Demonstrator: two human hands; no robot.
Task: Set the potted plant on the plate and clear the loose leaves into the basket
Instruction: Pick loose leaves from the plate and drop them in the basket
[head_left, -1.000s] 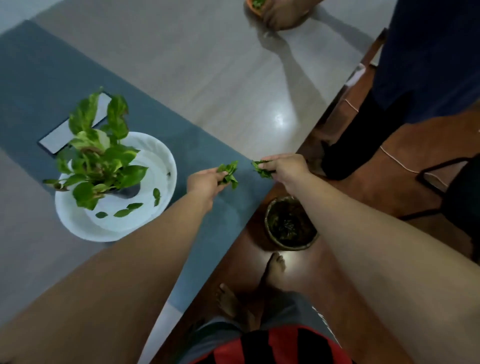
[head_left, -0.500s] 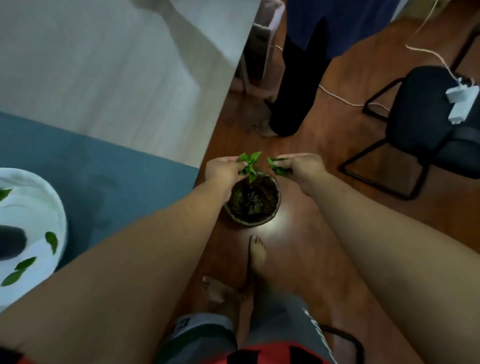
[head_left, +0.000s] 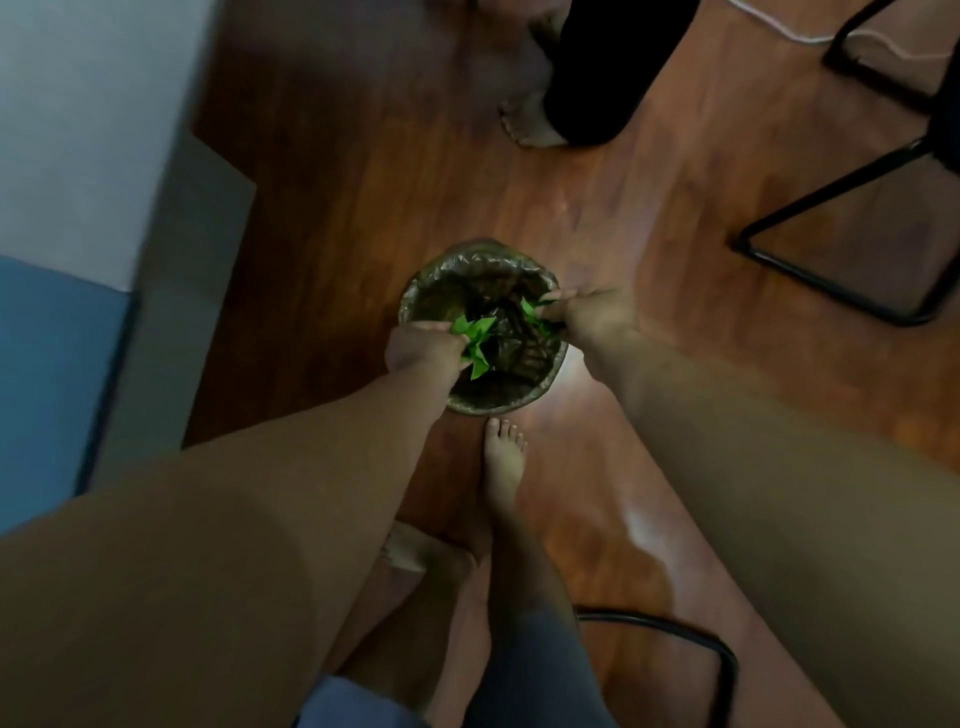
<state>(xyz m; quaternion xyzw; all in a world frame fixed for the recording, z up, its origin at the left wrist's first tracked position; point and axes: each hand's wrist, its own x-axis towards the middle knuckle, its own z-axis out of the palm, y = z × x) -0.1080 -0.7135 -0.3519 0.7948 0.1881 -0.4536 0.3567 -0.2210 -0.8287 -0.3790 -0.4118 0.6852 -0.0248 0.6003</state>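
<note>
A small round basket (head_left: 441, 283) lined with a dark plastic bag stands on the wooden floor just in front of my feet. My left hand (head_left: 421, 345) is over its left rim, closed on a bunch of bright green leaves (head_left: 475, 338) that hang inside the basket's mouth. My right hand (head_left: 592, 312) is over the right rim, pinching a few more green leaves (head_left: 532, 314). The potted plant and the plate are out of view.
The table edge with its blue mat (head_left: 52, 364) runs down the left side. Another person's dark trouser leg and bare foot (head_left: 535, 119) stand beyond the basket. Black chair legs (head_left: 831, 280) sit at the right, and a chair frame (head_left: 675, 639) lies behind my feet.
Both hands moved from the table edge down to the basket, carrying the leaves, and now hold them lower inside its mouth. My view swung down, so plant and plate left the frame.
</note>
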